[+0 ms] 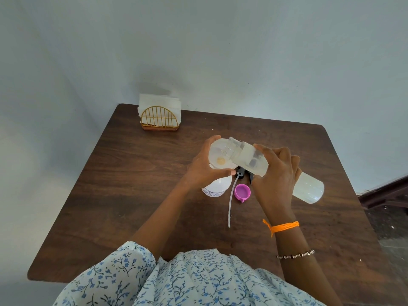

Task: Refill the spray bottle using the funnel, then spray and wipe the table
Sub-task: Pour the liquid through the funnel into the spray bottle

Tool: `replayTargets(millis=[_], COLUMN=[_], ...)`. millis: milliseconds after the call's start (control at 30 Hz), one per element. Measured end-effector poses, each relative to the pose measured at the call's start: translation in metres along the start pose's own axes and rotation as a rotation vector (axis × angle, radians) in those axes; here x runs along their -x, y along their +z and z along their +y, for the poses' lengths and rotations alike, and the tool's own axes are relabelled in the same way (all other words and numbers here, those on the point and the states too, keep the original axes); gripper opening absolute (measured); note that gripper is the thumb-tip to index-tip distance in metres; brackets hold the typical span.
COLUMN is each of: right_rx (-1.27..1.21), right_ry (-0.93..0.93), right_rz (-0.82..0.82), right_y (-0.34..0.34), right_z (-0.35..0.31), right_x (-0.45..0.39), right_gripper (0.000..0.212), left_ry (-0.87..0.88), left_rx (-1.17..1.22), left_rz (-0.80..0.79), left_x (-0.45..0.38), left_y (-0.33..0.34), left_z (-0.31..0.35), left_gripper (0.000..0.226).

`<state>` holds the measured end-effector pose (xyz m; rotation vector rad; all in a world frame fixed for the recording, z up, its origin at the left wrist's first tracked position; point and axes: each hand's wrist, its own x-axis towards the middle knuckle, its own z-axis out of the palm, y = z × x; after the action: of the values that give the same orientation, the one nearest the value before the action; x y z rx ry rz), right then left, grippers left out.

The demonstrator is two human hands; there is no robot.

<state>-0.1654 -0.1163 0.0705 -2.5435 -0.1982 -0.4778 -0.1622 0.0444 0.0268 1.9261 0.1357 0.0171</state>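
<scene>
- A person in a floral top [194,281] stands at the near edge of a dark wooden surface [123,195].
- An orange thread [284,226] and a bead bracelet [295,255] circle the right wrist.
- The spray head's dip tube [230,202] lies on the surface, running toward the person from the black sprayer [241,172], just right of the spray bottle.
- A pink cap [242,191] rests open side up, just right of the tube.
- The spray bottle [215,187] stands upright, white and labelled, with the funnel [220,156] seated in its neck.
- The left hand [204,166] has its grip closed around the funnel, thumb at the near rim, fingers at the far rim.
- The right hand [276,173] has its grip clamped on a clear refill bottle [273,167], tilted with its open mouth over the funnel, right of the spray bottle.
- A gold wire napkin holder [159,119] with white napkins stands at the far left corner, well beyond the spray bottle.
</scene>
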Motion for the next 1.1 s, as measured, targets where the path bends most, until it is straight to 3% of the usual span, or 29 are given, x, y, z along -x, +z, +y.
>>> replayTargets(millis=[1100], right_rx=[-0.004], right_ry=[0.018], right_rz=[-0.014], right_y=[-0.0032], right_z=[-0.0017], right_x=[0.0010], right_gripper=[0.065], left_ry=[-0.003], left_rx=[0.017], left_rz=[-0.006], left_x=[0.0011], left_y=[-0.0009], left_z=[0.0022], left_gripper=[0.090])
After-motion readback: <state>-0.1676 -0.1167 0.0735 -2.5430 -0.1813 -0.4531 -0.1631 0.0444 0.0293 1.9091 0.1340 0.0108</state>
